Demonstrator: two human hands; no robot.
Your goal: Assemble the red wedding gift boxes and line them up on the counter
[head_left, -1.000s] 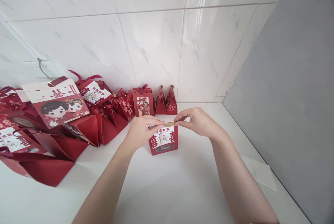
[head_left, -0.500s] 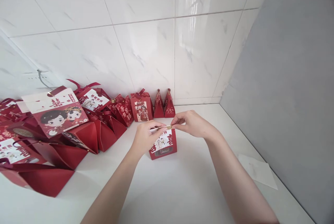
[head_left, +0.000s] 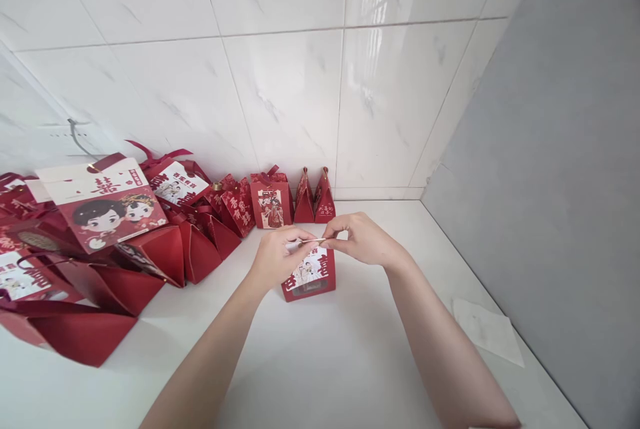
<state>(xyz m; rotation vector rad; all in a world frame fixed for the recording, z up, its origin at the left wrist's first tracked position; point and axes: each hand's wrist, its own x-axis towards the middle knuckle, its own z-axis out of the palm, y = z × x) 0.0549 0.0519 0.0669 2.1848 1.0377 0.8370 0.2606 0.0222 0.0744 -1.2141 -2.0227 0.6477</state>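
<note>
A small red gift box (head_left: 310,279) with a white printed panel and a little window stands upright on the white table. My left hand (head_left: 280,257) is closed in a pinch at the left end of its top edge. My right hand (head_left: 357,237) pinches the right end of the same edge with thumb and forefinger. Between the fingertips shows a thin pale strip with a gold-coloured bit; whether it belongs to the box's top or is separate, I cannot tell. My fingers partly cover the upper panel.
Several red gift boxes (head_left: 150,249) crowd the left, one bearing a cartoon couple (head_left: 105,206). By the tiled wall (head_left: 285,96) stand a ribboned box (head_left: 271,206) and two narrow triangular boxes (head_left: 325,206). A white paper (head_left: 487,329) lies near the grey panel (head_left: 555,182) on the right.
Both hands stay at the top of the box, the right hand slightly closer to the left. The whole view has shifted a little; the pale strip now shows thinner.
</note>
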